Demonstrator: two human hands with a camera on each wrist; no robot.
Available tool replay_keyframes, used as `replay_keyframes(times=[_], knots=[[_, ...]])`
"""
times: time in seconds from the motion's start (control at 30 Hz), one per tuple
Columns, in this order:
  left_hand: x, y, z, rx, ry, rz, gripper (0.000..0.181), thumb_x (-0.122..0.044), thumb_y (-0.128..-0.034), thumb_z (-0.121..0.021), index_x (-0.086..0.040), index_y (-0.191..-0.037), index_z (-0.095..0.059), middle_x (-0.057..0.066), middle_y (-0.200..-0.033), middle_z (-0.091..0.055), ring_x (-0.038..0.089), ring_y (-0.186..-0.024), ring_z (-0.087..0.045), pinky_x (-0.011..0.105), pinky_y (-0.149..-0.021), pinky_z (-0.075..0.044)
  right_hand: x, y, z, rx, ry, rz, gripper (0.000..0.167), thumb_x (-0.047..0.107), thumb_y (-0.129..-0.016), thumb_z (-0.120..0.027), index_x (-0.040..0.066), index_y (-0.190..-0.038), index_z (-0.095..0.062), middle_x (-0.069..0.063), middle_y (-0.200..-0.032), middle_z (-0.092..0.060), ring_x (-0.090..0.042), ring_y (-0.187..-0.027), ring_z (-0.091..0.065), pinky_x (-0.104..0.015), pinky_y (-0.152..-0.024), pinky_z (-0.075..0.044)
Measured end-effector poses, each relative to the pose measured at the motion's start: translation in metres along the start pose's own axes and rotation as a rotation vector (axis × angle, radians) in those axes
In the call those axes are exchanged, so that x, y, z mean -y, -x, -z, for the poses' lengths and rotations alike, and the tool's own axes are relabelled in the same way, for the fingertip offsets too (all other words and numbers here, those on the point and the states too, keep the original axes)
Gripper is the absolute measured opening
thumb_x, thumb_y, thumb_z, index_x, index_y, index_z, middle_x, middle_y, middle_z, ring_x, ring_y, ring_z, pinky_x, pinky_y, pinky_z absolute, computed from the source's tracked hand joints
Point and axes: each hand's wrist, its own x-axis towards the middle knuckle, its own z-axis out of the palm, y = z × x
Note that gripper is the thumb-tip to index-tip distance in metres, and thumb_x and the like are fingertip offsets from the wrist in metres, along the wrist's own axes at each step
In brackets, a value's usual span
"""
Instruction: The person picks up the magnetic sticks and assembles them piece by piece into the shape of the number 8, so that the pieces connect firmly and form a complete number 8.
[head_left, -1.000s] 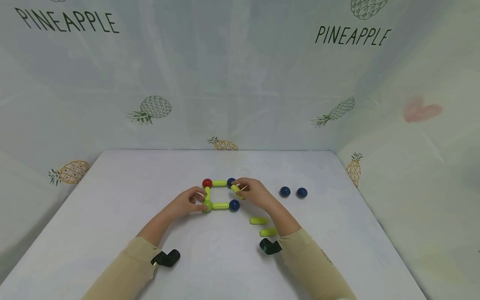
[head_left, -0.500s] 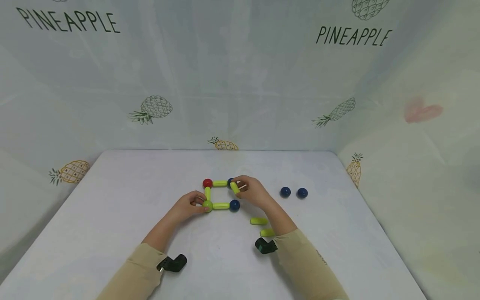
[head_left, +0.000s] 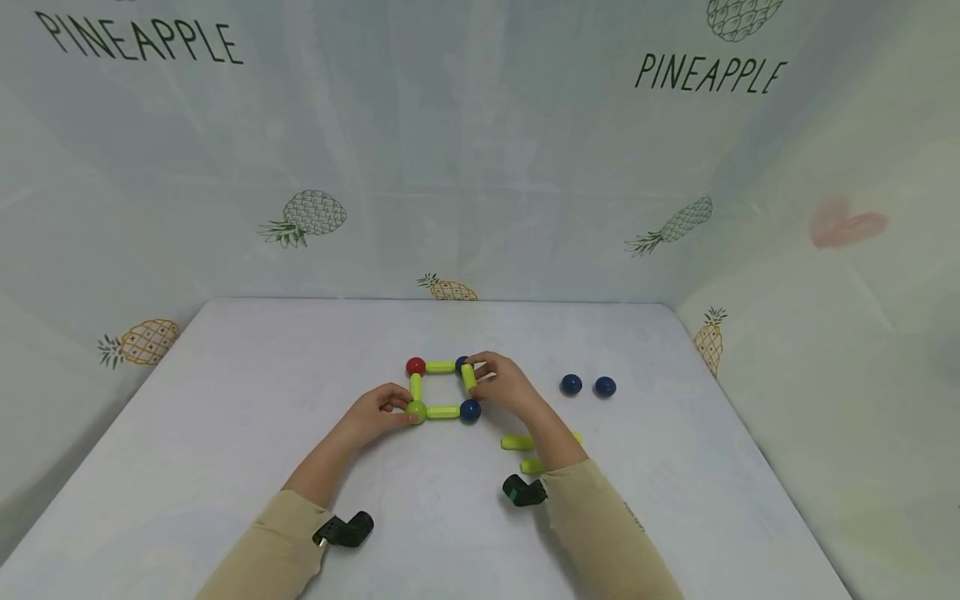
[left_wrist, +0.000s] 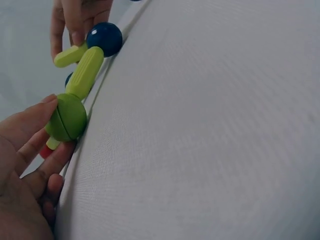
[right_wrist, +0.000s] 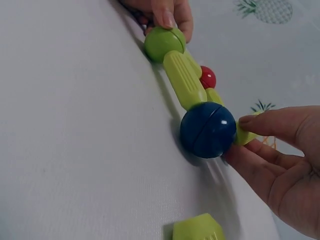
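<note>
Near the table's middle, rods and balls form a four-sided frame. My left hand [head_left: 372, 414] pinches the green ball [left_wrist: 69, 119] at its near left corner, thumb on one side and fingers on the other. A red ball [head_left: 416, 367] sits at the far left corner. My right hand [head_left: 504, 383] pinches a yellow-green rod [head_left: 468, 378] along the right side, between the far blue ball [head_left: 461, 364] and the near blue ball [right_wrist: 207, 130]. Its far end overlaps the far ball; fingers partly hide that ball. Whether both rod ends touch cannot be told.
Loose yellow-green rods, one of them a near rod [head_left: 517, 442], lie beside and partly behind the right forearm. Two spare blue balls, including the left one [head_left: 571, 384], rest farther right on the white table [head_left: 675, 500]. A printed curtain [head_left: 480, 167] hangs behind.
The rod in my right hand has swung from a slant to nearly in line between the two blue balls. My right forearm has shifted left; my left forearm moved slightly right.
</note>
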Motion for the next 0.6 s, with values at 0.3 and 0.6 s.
replay_keyframes(times=[0.3, 0.6], knots=[[-0.0020, 0.0032, -0.0009, -0.005, 0.010, -0.007, 0.033, -0.017, -0.0824, -0.079, -0.005, -0.110, -0.064, 0.004, -0.101, -0.068, 0.024, -0.100, -0.051, 0.037, -0.087, -0.039, -0.0037, -0.0039, -0.0047, -0.015, -0.050, -0.016, 0.044, 0.003, -0.086, -0.072, 0.006, -0.129, -0.058, -0.012, -0.107, -0.062, -0.020, -0.081, -0.067, -0.031, -0.074, -0.056], [-0.0022, 0.0038, -0.0020, -0.014, 0.010, -0.012, 0.031, -0.016, -0.0840, -0.077, -0.004, -0.110, -0.064, 0.004, -0.101, -0.068, 0.025, -0.103, -0.051, 0.039, -0.090, -0.038, -0.0050, -0.0042, -0.0072, -0.049, -0.033, -0.041, 0.044, 0.005, -0.087, -0.072, 0.009, -0.129, -0.059, -0.011, -0.107, -0.063, -0.018, -0.080, -0.066, -0.031, -0.074, -0.055]])
